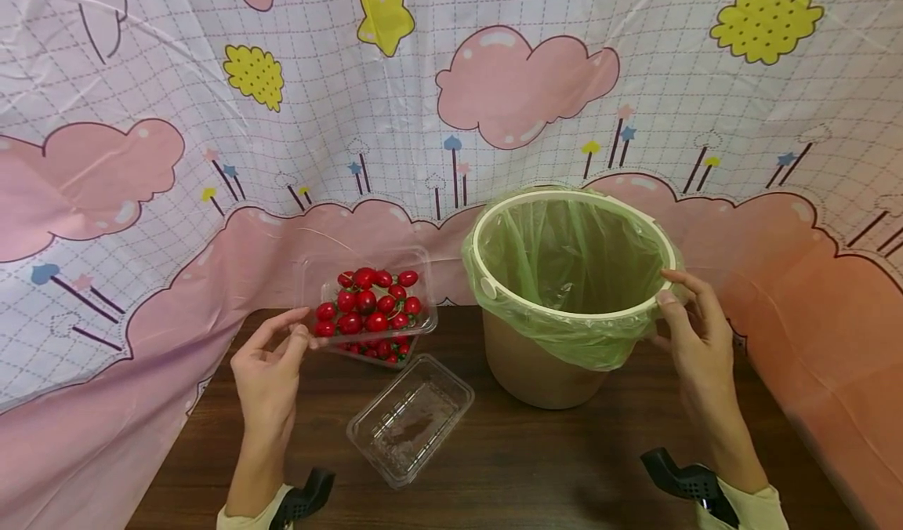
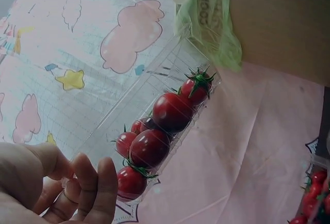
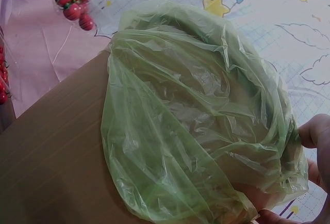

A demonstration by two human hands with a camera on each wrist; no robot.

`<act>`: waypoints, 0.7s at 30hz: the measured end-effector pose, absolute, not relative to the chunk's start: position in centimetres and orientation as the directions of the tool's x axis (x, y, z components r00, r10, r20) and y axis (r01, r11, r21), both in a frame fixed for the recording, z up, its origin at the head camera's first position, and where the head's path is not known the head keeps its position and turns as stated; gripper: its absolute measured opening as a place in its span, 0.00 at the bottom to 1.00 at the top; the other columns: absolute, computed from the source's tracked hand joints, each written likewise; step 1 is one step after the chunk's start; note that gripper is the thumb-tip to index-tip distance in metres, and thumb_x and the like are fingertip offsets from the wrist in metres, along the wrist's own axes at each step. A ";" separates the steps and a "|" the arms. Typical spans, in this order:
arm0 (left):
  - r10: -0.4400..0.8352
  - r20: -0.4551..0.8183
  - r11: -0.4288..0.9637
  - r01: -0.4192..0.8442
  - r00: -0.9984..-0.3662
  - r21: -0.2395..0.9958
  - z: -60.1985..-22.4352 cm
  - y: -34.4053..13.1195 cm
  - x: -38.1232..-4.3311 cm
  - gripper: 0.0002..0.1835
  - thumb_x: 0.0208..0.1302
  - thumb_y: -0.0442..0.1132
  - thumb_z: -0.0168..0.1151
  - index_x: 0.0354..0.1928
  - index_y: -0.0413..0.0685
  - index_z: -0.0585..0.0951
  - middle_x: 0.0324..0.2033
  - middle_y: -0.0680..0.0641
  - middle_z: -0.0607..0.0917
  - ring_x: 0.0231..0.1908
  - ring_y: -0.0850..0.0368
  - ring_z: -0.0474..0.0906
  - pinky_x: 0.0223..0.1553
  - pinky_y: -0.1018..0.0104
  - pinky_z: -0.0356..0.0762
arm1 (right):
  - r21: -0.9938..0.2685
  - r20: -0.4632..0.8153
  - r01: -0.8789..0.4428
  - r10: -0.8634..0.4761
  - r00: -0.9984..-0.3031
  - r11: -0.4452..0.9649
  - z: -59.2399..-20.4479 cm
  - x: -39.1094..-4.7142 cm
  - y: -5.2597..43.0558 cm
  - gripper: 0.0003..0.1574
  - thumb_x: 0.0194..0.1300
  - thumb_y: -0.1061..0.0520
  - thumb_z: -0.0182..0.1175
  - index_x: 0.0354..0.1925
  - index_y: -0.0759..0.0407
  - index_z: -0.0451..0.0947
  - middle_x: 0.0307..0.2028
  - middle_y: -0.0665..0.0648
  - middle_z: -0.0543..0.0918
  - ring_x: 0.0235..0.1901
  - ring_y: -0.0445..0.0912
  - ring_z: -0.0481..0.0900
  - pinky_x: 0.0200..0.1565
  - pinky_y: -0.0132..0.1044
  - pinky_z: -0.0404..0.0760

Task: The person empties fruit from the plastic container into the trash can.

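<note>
My left hand (image 1: 271,369) pinches the near left corner of a clear plastic container (image 1: 305,279) holding red cherry tomatoes (image 1: 365,301). In the left wrist view the tomatoes (image 2: 172,112) lie along the bottom of this see-through box. Below it, partly hidden, a second container holds more cherry tomatoes (image 1: 384,350). On the right stands a brown trash bin (image 1: 543,377), lined with a green plastic bag (image 1: 564,340) folded out over its white rim ring (image 1: 567,195). The right hand (image 1: 705,338) grips the bin's right rim between thumb and fingers, over the bag.
A bare clear plastic tray (image 1: 451,389) lies on the dark wooden table (image 1: 522,467), between the tomatoes and the bin. Behind hangs a patterned cloth (image 1: 395,122) with pink clouds, which also runs down both sides of the table.
</note>
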State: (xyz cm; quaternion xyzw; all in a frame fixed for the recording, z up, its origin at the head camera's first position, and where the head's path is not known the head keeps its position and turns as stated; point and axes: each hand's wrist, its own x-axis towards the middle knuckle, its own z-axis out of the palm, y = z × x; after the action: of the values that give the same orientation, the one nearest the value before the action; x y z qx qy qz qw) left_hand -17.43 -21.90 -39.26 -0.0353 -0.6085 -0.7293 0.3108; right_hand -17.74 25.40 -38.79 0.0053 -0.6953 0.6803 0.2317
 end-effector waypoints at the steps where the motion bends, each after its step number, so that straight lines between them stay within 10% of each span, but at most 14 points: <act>1: -0.410 0.432 -0.069 0.500 -0.803 0.863 -39.1 -21.8 -17.6 0.10 0.64 0.17 0.57 0.46 0.19 0.82 0.32 0.37 0.78 0.21 0.54 0.81 0.33 0.67 0.86 | -0.943 0.331 -0.325 0.305 -0.893 0.070 -38.8 -17.7 25.4 0.26 0.78 0.53 0.57 0.70 0.54 0.72 0.46 0.56 0.72 0.45 0.45 0.75 0.39 0.27 0.84; 21: -0.358 0.568 -0.103 0.636 -0.741 0.765 -33.3 -20.0 -20.0 0.10 0.66 0.19 0.58 0.47 0.20 0.83 0.29 0.39 0.80 0.23 0.53 0.82 0.37 0.65 0.87 | -0.940 0.339 -0.335 0.297 -0.893 0.068 -38.8 -17.7 25.4 0.26 0.78 0.54 0.56 0.70 0.55 0.71 0.48 0.56 0.73 0.44 0.45 0.75 0.40 0.26 0.84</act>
State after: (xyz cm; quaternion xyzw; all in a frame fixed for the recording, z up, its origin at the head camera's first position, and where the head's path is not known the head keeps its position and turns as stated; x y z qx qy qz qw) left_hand -20.01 -19.99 -33.29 -0.1202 -0.5775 -0.7328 0.3391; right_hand -17.66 25.43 -38.75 0.0136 -0.6930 0.6827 0.2313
